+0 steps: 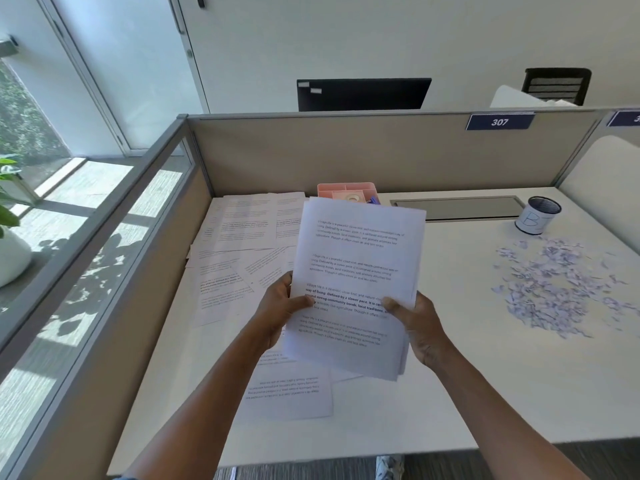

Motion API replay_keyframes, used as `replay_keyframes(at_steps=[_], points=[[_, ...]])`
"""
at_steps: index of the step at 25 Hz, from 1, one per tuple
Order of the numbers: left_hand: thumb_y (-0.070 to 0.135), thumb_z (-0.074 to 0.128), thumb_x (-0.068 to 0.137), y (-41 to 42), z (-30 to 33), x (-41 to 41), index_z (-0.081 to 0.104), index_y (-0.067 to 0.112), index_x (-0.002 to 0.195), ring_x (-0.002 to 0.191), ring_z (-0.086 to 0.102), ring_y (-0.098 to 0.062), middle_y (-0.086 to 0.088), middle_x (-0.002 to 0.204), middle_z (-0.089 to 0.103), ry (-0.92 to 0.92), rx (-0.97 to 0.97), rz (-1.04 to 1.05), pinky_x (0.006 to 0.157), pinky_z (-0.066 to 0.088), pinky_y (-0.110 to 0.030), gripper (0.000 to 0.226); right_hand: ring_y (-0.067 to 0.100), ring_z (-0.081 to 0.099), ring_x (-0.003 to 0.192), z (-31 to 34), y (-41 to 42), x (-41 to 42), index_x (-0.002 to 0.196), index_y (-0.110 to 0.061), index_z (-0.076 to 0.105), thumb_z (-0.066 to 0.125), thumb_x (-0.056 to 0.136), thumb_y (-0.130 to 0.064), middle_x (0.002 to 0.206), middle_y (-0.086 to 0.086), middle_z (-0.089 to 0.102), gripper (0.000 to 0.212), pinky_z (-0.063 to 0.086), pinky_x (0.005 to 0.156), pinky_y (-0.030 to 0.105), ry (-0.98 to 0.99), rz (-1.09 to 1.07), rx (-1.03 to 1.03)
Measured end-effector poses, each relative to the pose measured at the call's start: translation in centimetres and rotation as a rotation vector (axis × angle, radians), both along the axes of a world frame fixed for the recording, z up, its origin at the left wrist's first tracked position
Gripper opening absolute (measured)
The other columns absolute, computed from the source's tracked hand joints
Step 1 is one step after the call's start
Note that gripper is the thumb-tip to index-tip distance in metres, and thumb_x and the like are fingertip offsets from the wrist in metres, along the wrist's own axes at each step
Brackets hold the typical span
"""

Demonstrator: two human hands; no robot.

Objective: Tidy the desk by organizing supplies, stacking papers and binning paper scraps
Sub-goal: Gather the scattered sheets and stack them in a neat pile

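- Holding a stack of printed sheets up over the desk, both hands on its lower half.
- Left hand: grips the stack's left edge, thumb on the front page, fingers curled behind.
- Right hand: grips the right edge the same way, thumb on the front, fingers wrapped behind the sheets.
- Stack is tilted a bit clockwise, text facing the camera, sheet edges not flush at the bottom right corner.
- Loose papers lie overlapped on the left part of the desk, against the partition; some are skewed.
- One more sheet lies flat below the stack near the front edge, text upside down to the camera.
- Scraps: a scattered patch of small paper bits on the right side of the desk, well apart from the papers.
- Cup: mesh-type, white label with handwritten letters, standing upright just behind the scraps.
- Pink tray with compartments sits at the back, partly hidden by the stack; a tape roll and something blue are inside, details unclear.
- Grey cable hatch is set into the desk between tray and cup.
- Partition tag reads 307.
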State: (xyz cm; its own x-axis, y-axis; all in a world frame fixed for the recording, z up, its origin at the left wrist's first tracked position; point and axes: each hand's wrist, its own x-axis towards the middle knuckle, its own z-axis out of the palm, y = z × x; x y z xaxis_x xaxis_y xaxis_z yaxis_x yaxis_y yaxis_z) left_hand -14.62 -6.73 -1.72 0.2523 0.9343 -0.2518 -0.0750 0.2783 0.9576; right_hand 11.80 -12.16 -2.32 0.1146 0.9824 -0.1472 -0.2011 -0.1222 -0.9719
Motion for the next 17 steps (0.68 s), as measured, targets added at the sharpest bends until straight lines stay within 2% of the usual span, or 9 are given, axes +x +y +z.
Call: replay_keyframes(at_steps=[2, 5, 9, 12, 14, 16, 17], points=[[0.007, 0.078, 0.073, 0.1, 0.3, 0.5, 0.063, 0.010, 0.124, 0.107, 0.069, -0.039, -0.014, 0.118, 0.073, -0.058, 0.023, -0.035, 0.093, 0.056, -0.055, 0.054, 0.034, 0.070, 0.103, 0.2, 0.1, 0.5, 0.114, -0.012, 0.069, 0.077, 0.074, -0.025, 0.110, 0.009, 0.074, 0.043, 0.058, 0.087, 0.045, -0.032, -0.022, 0.033], [0.014, 0.081, 0.075, 0.5, 0.6, 1.4, 0.065, 0.007, 0.125, 0.109, 0.069, -0.037, -0.015, 0.121, 0.072, -0.076, 0.032, -0.099, 0.093, 0.057, -0.053, 0.052, 0.031, 0.071, 0.100, 0.1, -0.2, 1.2, 0.112, -0.015, 0.070, 0.076, 0.076, -0.026, 0.109, 0.008, 0.074, 0.038, 0.058, 0.085, 0.045, -0.054, -0.038, 0.074], [0.024, 0.085, 0.072, 0.5, 0.3, 3.8, 0.069, 0.005, 0.120, 0.105, 0.071, -0.034, -0.014, 0.114, 0.075, -0.006, 0.027, -0.102, 0.093, 0.057, -0.053, 0.054, 0.022, 0.072, 0.094, -0.6, -0.5, 2.0, 0.103, -0.023, 0.073, 0.077, 0.076, -0.029, 0.103, 0.002, 0.076, 0.028, 0.059, 0.080, 0.039, -0.145, -0.076, 0.081], [0.019, 0.082, 0.083, 0.3, -0.5, 5.9, 0.072, 0.006, 0.113, 0.099, 0.073, -0.034, -0.013, 0.108, 0.076, 0.034, 0.087, -0.005, 0.089, 0.059, -0.052, 0.035, 0.008, 0.072, 0.087, -1.6, -0.6, 2.5, 0.091, -0.032, 0.075, 0.078, 0.081, -0.023, 0.094, -0.010, 0.077, 0.014, 0.055, 0.074, 0.029, -0.253, -0.162, 0.082], [0.014, 0.076, 0.089, 0.2, -1.2, 6.9, 0.075, 0.016, 0.107, 0.097, 0.073, -0.028, -0.004, 0.103, 0.078, 0.071, 0.165, 0.029, 0.082, 0.062, -0.040, 0.018, 0.002, 0.070, 0.087, -2.5, -0.7, 2.7, 0.090, -0.031, 0.072, 0.077, 0.081, -0.023, 0.091, -0.015, 0.076, 0.014, 0.053, 0.074, 0.023, -0.328, -0.238, 0.098], [0.016, 0.076, 0.089, 0.0, -1.6, 7.5, 0.071, 0.031, 0.102, 0.095, 0.072, -0.017, 0.007, 0.101, 0.077, 0.158, 0.217, 0.006, 0.077, 0.060, -0.027, 0.020, -0.003, 0.068, 0.088, -3.3, -0.9, 3.0, 0.096, -0.031, 0.069, 0.077, 0.083, -0.020, 0.091, -0.016, 0.074, 0.018, 0.053, 0.076, 0.021, -0.399, -0.267, 0.098], [0.017, 0.076, 0.089, -0.1, -2.0, 7.7, 0.070, 0.034, 0.104, 0.098, 0.070, -0.014, 0.008, 0.104, 0.075, 0.199, 0.229, -0.026, 0.079, 0.060, -0.027, 0.023, -0.005, 0.067, 0.087, -3.8, -1.0, 3.1, 0.097, -0.032, 0.068, 0.076, 0.084, -0.017, 0.091, -0.017, 0.073, 0.021, 0.052, 0.076, 0.021, -0.431, -0.269, 0.085]])
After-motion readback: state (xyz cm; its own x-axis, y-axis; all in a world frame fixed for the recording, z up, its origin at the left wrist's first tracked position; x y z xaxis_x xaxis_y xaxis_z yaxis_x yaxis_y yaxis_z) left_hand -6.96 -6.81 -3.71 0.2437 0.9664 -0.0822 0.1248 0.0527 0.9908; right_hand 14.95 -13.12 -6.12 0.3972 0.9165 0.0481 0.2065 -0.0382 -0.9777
